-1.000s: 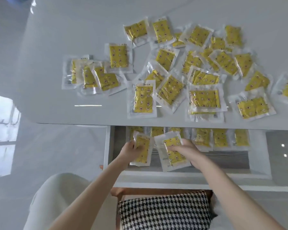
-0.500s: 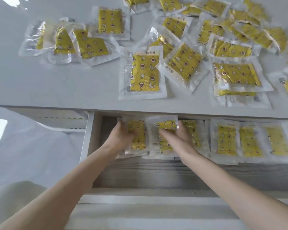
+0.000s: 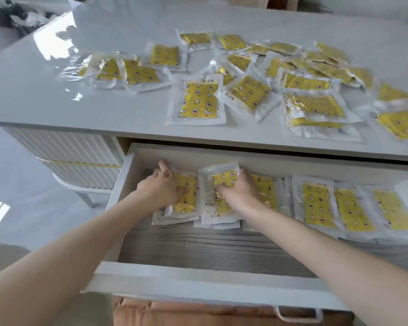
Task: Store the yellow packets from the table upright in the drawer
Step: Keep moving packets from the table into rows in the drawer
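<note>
a second before, the two packets were held above the open drawer; half a second before they were already down at its left end, and there they remained. the left grip was curled on the left packet, fingers lying over its yellow face and thumb raised by its top edge near the rear wall. the right grip was clenched round the middle of the right packet, whose clear top had crumpled since the earlier frame. both packets touched each other and seemed to lean back toward the rear wall, though the wide lens made the tilt hard to judge. to their right, a row of stored packets stood side by side along the back of the drawer, as before. many loose packets lay flat and overlapping on the white counter, none shifted.

the right fingertips were hidden behind the wrapper, and the lower edges of both held packets were covered by the wrists. the drawer's right end and the farthest-right counter packets were cut off by the frame edge.
</note>
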Demonstrator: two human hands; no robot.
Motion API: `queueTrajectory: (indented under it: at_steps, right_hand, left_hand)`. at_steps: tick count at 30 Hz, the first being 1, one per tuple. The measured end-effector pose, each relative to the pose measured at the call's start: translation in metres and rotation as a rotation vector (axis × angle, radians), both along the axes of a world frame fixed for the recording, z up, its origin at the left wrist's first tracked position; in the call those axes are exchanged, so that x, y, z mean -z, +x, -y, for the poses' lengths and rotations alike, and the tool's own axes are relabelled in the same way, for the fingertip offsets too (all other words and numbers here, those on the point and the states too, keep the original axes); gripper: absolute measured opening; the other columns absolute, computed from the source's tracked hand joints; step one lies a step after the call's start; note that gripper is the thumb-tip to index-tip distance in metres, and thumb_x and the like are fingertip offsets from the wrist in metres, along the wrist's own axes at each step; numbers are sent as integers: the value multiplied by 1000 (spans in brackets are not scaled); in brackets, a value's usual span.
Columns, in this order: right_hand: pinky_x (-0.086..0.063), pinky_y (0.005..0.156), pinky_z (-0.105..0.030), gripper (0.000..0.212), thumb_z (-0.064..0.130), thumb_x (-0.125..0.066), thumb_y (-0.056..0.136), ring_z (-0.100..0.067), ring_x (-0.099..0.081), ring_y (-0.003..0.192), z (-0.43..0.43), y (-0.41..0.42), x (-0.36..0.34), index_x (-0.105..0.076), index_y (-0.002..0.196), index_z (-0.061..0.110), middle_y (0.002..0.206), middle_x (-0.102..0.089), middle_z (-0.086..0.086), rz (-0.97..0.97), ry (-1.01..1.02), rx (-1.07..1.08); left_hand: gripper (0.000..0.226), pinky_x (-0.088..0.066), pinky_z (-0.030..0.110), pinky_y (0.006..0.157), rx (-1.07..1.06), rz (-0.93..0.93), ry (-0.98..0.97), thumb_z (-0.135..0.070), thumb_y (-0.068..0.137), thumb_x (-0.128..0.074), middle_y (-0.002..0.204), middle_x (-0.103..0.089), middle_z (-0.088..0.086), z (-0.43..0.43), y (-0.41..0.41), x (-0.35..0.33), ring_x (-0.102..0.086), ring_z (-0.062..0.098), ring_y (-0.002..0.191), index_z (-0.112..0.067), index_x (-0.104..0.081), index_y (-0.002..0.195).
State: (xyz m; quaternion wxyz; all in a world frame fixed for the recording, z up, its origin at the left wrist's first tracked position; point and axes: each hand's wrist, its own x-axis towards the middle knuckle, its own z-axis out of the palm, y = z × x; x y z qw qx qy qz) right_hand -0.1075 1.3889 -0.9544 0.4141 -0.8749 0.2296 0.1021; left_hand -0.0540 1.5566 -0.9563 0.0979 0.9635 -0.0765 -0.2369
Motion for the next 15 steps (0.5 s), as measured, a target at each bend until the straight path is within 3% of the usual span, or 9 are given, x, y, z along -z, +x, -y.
queueTrajectory:
  at_steps: [2, 9, 13, 15]
  right_hand:
    - [-39, 98, -30, 73, 32, -64, 89, -25, -42, 130, 0, -4, -9, -25, 145, 5, 146, -32, -10, 35, -80, -28]
    - [-46, 92, -32, 99, 33, -77, 79, -30, -48, 127, 4, -8, -31, -14, 147, -1, 144, -39, -16, 2, -279, -50]
    - [-46, 82, -24, 67, 30, -81, 75, -24, -60, 109, 13, -11, -43, -47, 125, 1, 124, -59, -9, -75, -120, -7]
    - [-55, 80, -28, 55, 17, -80, 75, -22, -65, 93, 20, -15, -49, -53, 119, -2, 116, -63, -9, -95, 89, 45]
  left_hand:
    - [76, -41, 40, 98, 8, 50, 74, -53, 92, -45, 132, -32, 19, -1, 0, -1, -43, 33, 122, 5, -22, 137]
    - [83, -31, 46, 110, 40, 40, 45, -44, 90, -52, 146, -19, 17, 2, -13, -21, -26, 37, 135, -2, -7, 145]
    - [81, -23, 43, 115, 47, 8, 101, -39, 92, -49, 153, -15, 16, 1, -25, -41, -18, 35, 141, -5, -2, 149]
    - [75, -25, 44, 115, 48, 30, 114, -35, 93, -48, 153, -19, 14, 1, -30, -52, -20, 35, 141, -9, -7, 150]
